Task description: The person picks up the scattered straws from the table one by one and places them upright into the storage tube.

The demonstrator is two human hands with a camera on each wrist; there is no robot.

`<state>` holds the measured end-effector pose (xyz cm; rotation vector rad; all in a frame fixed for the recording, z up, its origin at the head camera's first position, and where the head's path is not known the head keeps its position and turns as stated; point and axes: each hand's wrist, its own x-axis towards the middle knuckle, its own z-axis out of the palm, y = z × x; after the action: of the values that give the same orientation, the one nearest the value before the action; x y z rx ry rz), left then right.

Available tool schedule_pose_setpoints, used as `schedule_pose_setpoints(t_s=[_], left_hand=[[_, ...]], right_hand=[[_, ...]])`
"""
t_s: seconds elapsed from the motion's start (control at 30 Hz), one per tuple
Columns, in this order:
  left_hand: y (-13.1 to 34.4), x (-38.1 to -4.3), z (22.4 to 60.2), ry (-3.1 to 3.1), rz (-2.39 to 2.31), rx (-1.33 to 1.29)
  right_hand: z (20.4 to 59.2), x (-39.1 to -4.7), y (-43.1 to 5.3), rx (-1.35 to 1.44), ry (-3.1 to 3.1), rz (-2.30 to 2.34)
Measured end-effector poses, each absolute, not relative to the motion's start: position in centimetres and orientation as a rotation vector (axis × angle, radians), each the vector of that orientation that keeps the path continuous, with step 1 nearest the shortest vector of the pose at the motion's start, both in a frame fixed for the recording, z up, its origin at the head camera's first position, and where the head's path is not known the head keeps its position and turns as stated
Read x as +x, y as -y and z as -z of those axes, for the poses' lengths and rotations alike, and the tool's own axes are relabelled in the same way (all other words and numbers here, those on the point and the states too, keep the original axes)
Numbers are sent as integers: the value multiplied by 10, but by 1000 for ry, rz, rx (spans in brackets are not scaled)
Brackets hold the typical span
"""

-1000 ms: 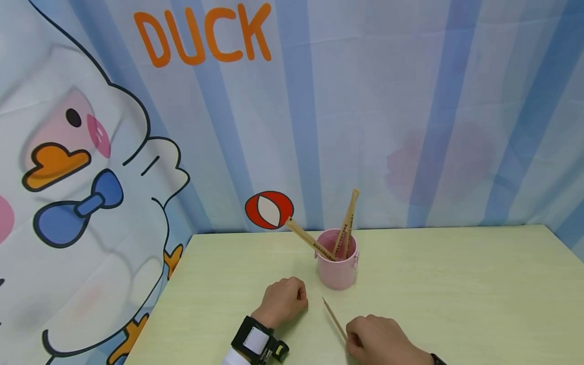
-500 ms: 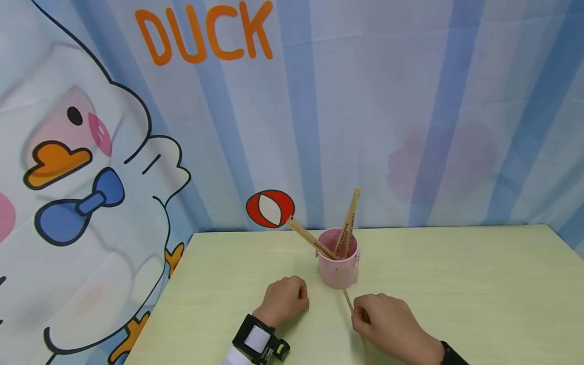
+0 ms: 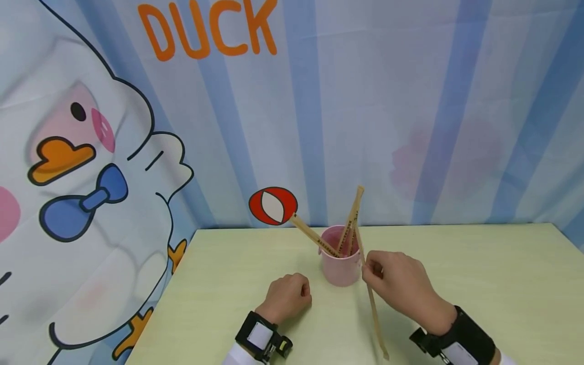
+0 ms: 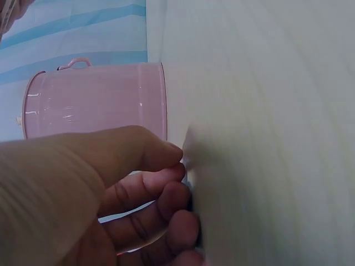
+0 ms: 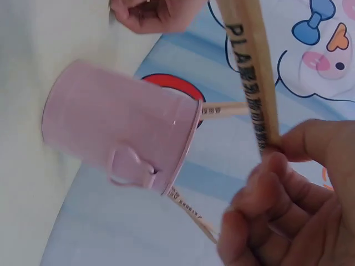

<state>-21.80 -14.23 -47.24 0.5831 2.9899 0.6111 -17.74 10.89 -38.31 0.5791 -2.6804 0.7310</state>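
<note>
My right hand (image 3: 403,284) pinches a long, thin paper-wrapped straw (image 3: 375,317) between thumb and fingers, just right of a pink bucket (image 3: 339,271). The straw stands tilted, its upper end beside the bucket's rim and its lower end toward the front of the table. In the right wrist view, "PLA" and further characters are printed on its brown wrapper (image 5: 249,61). Several similar straws (image 3: 315,235) lean out of the bucket. My left hand (image 3: 286,295) rests on the table left of the bucket, fingers loosely curled, holding nothing.
The pale yellow table (image 3: 479,284) reaches back to a blue striped cloth (image 3: 365,101) with a printed duck (image 3: 105,284). A camera is strapped to each wrist. Small handles (image 5: 130,166) show on the bucket's side.
My right hand has moved forward and up toward the bucket with the straw, which has swung more upright. The left hand stays in place. The head view has tilted slightly.
</note>
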Motion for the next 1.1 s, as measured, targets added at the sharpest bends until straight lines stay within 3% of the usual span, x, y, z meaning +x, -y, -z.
schedule_pose_setpoints(t_s=[1.1], left_hand=[[143, -218, 473, -2997, -621, 599]], right_hand=[[320, -230, -116, 565, 1980, -732]])
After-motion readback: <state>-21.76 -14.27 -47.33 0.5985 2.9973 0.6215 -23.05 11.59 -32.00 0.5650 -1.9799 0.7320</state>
